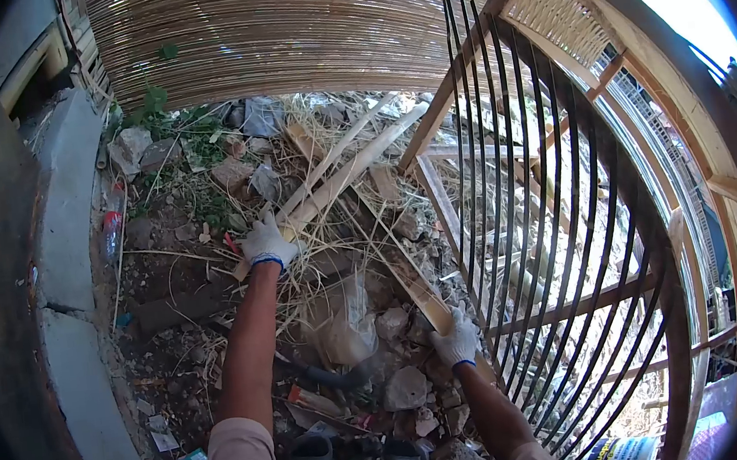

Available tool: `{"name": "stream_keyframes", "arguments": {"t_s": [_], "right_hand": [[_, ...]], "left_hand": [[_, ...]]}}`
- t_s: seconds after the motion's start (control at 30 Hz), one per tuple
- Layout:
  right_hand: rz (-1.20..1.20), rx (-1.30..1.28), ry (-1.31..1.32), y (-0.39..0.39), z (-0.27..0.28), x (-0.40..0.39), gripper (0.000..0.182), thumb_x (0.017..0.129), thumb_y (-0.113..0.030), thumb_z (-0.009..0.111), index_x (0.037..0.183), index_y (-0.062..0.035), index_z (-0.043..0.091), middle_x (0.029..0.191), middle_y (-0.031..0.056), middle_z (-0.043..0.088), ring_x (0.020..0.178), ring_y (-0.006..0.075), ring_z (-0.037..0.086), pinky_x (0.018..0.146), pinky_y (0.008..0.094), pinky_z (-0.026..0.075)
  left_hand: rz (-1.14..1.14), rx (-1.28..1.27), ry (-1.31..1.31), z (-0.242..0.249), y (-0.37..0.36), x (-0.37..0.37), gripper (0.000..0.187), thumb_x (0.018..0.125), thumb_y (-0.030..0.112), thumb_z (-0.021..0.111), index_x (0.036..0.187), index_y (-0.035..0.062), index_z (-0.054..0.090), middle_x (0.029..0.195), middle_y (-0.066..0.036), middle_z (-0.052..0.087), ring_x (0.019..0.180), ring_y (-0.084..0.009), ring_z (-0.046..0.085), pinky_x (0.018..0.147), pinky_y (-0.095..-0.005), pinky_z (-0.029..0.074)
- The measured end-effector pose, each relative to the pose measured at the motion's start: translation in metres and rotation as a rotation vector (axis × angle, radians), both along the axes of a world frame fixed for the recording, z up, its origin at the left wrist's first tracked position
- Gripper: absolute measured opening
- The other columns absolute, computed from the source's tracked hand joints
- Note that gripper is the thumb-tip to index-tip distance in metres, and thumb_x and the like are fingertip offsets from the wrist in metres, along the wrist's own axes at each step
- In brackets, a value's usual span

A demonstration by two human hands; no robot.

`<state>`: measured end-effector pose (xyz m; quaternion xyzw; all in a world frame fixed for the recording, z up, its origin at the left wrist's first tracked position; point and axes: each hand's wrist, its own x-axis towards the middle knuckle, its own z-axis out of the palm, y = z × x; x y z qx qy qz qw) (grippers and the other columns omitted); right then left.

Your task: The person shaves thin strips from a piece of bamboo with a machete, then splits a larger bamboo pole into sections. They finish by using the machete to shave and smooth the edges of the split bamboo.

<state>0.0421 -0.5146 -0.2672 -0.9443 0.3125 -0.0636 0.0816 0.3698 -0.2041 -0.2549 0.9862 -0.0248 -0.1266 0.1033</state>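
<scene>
My left hand (269, 242), in a white knit glove with a blue cuff, is closed around the lower end of a pale bamboo pole (354, 171). A thinner bamboo piece (327, 165) lies alongside that pole. Lower and to the right, my right hand (456, 339), gloved the same way, grips a long split bamboo slat (407, 277) that slants up to the left. Its fingers are partly hidden by the glove's back. Dry straw-like strips (311, 275) lie tangled between my hands.
Rubble (406, 388) and litter cover the ground. A wooden frame with dark slats (553, 212) leans on the right. Behind hangs a bamboo screen (297, 37); a concrete ledge (67, 232) runs along the left. A white bucket (619, 454) stands at the lower right.
</scene>
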Motion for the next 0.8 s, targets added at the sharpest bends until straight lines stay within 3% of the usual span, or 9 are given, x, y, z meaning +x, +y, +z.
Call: {"name": "stream_keyframes", "arguments": {"t_s": [0.07, 0.1, 0.2, 0.23, 0.4, 0.53, 0.63, 0.7, 0.8], "right_hand": [[-0.024, 0.212, 0.13, -0.007, 0.007, 0.005, 0.073, 0.073, -0.035, 0.081, 0.134, -0.0029, 0.058, 0.125, 0.0239, 0.067, 0.116, 0.0427, 0.064, 0.1, 0.0492, 0.052], [0.038, 0.29, 0.064, -0.008, 0.013, 0.006, 0.066, 0.078, -0.04, 0.081, 0.132, -0.0048, 0.063, 0.118, 0.0223, 0.07, 0.111, 0.0391, 0.067, 0.097, 0.0466, 0.053], [0.076, 0.398, 0.117, 0.003, 0.031, 0.023, 0.067, 0.079, -0.042, 0.082, 0.132, -0.0044, 0.065, 0.12, 0.0209, 0.07, 0.11, 0.0354, 0.068, 0.097, 0.0432, 0.053], [0.056, 0.423, 0.208, 0.009, 0.044, 0.025, 0.067, 0.079, -0.043, 0.081, 0.132, -0.0033, 0.066, 0.12, 0.0201, 0.07, 0.109, 0.0326, 0.069, 0.096, 0.042, 0.053], [-0.064, 0.46, 0.239, 0.05, 0.106, 0.01, 0.069, 0.077, -0.049, 0.08, 0.124, 0.0008, 0.068, 0.113, 0.0227, 0.072, 0.104, 0.0352, 0.07, 0.094, 0.0425, 0.053], [-0.13, 0.27, 0.2, 0.069, 0.134, -0.044, 0.068, 0.075, -0.049, 0.081, 0.12, 0.0003, 0.069, 0.11, 0.0231, 0.073, 0.104, 0.0381, 0.071, 0.092, 0.0451, 0.055], [-0.19, 0.204, 0.153, 0.085, 0.137, -0.101, 0.068, 0.074, -0.053, 0.08, 0.116, 0.0, 0.069, 0.107, 0.0237, 0.073, 0.102, 0.0398, 0.071, 0.089, 0.0482, 0.055], [-0.206, 0.174, 0.122, 0.09, 0.13, -0.136, 0.07, 0.074, -0.057, 0.08, 0.113, 0.0003, 0.069, 0.103, 0.0239, 0.072, 0.1, 0.041, 0.071, 0.087, 0.0503, 0.055], [-0.311, 0.178, 0.064, 0.092, 0.118, -0.164, 0.069, 0.075, -0.056, 0.08, 0.113, -0.0001, 0.068, 0.103, 0.0243, 0.071, 0.099, 0.041, 0.071, 0.087, 0.051, 0.055]], "left_hand": [[0.053, -0.075, 0.059, -0.01, -0.005, 0.008, 0.103, 0.074, 0.067, 0.081, 0.148, 0.0081, 0.041, 0.134, -0.017, 0.063, 0.116, -0.0321, 0.07, 0.095, -0.0475, 0.056], [0.059, -0.06, -0.018, -0.01, -0.008, 0.006, 0.089, 0.077, 0.06, 0.081, 0.139, 0.005, 0.049, 0.126, -0.018, 0.068, 0.11, -0.0323, 0.072, 0.09, -0.0446, 0.059], [0.067, -0.21, -0.076, 0.001, -0.003, 0.008, 0.076, 0.079, 0.054, 0.08, 0.13, 0.0026, 0.056, 0.118, -0.021, 0.072, 0.106, -0.0343, 0.074, 0.09, -0.0468, 0.059], [0.082, -0.316, -0.093, 0.009, 0.001, 0.007, 0.065, 0.081, 0.052, 0.076, 0.12, 0.0015, 0.064, 0.11, -0.025, 0.074, 0.102, -0.0384, 0.074, 0.088, -0.0489, 0.059], [0.064, -0.389, -0.076, 0.045, 0.007, 0.001, 0.063, 0.087, 0.058, 0.067, 0.111, 0.0001, 0.072, 0.107, -0.027, 0.074, 0.102, -0.044, 0.072, 0.088, -0.0521, 0.057], [0.01, -0.428, 0.008, 0.061, 0.004, -0.028, 0.067, 0.091, 0.059, 0.061, 0.106, -0.0053, 0.075, 0.107, -0.033, 0.072, 0.104, -0.0461, 0.071, 0.09, -0.0534, 0.056], [-0.04, -0.526, 0.071, 0.075, -0.003, -0.059, 0.071, 0.094, 0.059, 0.058, 0.107, -0.0092, 0.074, 0.105, -0.037, 0.07, 0.103, -0.0482, 0.071, 0.09, -0.0542, 0.055], [0.012, -0.744, 0.189, 0.089, -0.003, -0.083, 0.076, 0.095, 0.061, 0.056, 0.107, -0.0121, 0.072, 0.103, -0.039, 0.069, 0.105, -0.0502, 0.069, 0.092, -0.0526, 0.053], [0.095, -0.939, 0.254, 0.064, -0.01, -0.116, 0.078, 0.096, 0.063, 0.056, 0.107, -0.0127, 0.072, 0.101, -0.037, 0.071, 0.106, -0.0489, 0.069, 0.093, -0.0488, 0.052]]}}
